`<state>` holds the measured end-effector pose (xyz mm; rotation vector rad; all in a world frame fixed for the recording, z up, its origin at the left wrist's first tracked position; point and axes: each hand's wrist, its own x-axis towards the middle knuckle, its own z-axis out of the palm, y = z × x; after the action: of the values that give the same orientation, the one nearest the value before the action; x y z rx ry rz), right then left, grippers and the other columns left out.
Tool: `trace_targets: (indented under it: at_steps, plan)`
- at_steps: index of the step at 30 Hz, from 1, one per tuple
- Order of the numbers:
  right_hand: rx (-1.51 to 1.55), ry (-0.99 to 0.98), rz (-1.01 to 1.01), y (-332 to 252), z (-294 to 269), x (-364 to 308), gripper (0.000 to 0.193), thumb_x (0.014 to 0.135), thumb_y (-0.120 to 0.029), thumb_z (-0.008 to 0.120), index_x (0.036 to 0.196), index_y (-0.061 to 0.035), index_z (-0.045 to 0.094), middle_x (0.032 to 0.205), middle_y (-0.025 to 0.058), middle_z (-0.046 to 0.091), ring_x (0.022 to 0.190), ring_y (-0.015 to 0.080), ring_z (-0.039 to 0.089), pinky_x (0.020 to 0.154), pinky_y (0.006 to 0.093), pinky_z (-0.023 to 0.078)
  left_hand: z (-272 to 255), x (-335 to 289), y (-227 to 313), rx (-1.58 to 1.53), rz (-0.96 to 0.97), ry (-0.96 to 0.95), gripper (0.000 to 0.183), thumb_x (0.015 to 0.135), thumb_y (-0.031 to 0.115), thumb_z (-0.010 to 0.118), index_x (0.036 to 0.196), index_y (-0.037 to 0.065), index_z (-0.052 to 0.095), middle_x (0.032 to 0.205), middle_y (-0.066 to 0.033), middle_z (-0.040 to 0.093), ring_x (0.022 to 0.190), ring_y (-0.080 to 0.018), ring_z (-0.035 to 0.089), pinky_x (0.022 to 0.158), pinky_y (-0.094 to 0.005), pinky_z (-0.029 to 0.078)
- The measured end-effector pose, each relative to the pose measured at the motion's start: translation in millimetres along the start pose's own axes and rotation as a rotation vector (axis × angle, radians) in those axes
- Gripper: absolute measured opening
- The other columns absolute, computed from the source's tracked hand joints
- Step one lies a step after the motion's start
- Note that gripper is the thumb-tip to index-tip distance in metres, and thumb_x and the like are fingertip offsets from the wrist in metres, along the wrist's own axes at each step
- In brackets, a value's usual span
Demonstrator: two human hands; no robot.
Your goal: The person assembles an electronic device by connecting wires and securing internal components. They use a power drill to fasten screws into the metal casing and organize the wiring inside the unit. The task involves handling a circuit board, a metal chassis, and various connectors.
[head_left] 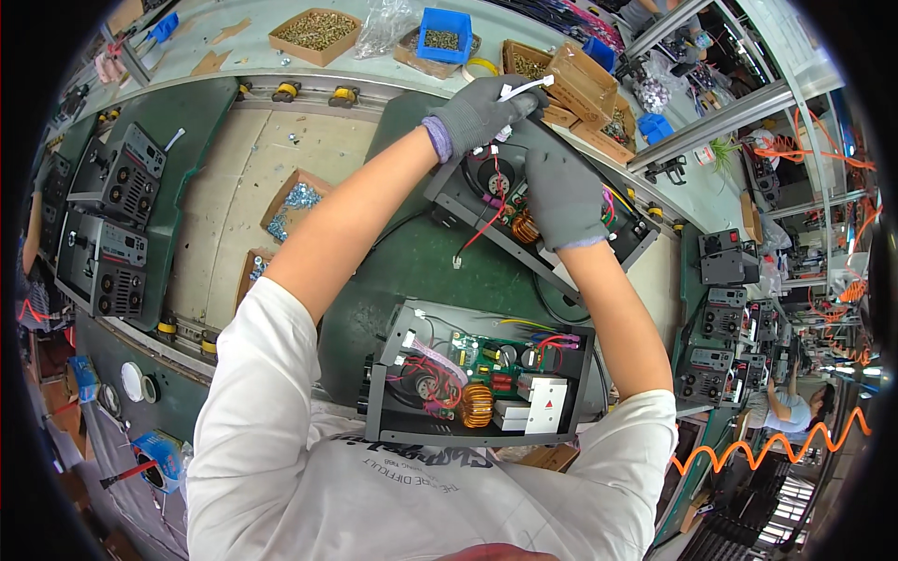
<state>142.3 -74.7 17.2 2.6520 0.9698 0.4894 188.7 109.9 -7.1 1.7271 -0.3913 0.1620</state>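
Leaning over the far open metal chassis [456, 198], skewed on the green board [412, 266], probably so its wiring faces me. Left hand [482, 114] pinches a white connector lead [527, 88] at the far edge, likely keeping it clear. Right hand [566, 194] covers the interior by the copper coil [526, 227]; fingertips hidden, can't tell its grip. Near chassis [375, 397] sits against my shirt side; room between both, and leftward.

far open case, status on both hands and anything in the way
Left hand: white strip at fingers, grip unclear. Right hand: over far open case, hiding part of it. Red wire trails across near edge.
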Motion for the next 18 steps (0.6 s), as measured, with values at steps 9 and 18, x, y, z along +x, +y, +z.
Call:
trace_targets:
  at_steps: [9,18]
  plan:
    - [0.287,-0.124,0.113,-14.0,28.8,31.3,0.017,0.086,-0.016,0.064,0.097,-0.0066,0.073,0.096,0.0168,0.073,0.093,0.0353,0.071,0.079,0.0455,0.057,-4.3,-3.9,-4.8,-0.086,0.051,-0.014,0.029,0.100,0.021,0.053,0.117,0.001,0.065,0.105,-0.0068,0.070,0.102,-0.0137,0.063,0.095,-0.0299,0.047]
    - [0.342,-0.177,0.177,-17.7,26.0,28.5,0.022,0.082,-0.024,0.073,0.097,-0.0075,0.074,0.092,0.0164,0.073,0.090,0.0341,0.072,0.078,0.0456,0.057,-5.1,-6.2,-4.8,-0.143,0.080,-0.012,0.031,0.100,0.021,0.053,0.119,0.001,0.065,0.105,-0.0083,0.070,0.101,-0.0145,0.063,0.093,-0.0298,0.048]
